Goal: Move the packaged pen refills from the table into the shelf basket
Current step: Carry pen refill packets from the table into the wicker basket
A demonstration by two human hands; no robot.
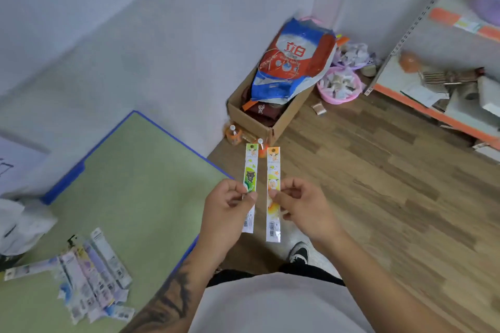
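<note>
My left hand (pixel 227 211) pinches a green-topped packet of pen refills (pixel 250 167) near its middle and holds it upright. Beside it, my right hand (pixel 300 205) pinches an orange-topped refill packet (pixel 273 170), also upright. Both packets hang in the air over the wooden floor, just past the corner of the green table (pixel 130 184). A loose pile of several more refill packets (pixel 89 273) lies on the table at lower left. No shelf basket can be made out in this view.
A cardboard box (pixel 259 121) with a red and blue bag stands against the wall ahead. A pink tub (pixel 339 86) sits by the corner. Shelving with orange edges (pixel 433 113) fills the right side. White bags (pixel 19 224) lie at the table's left edge.
</note>
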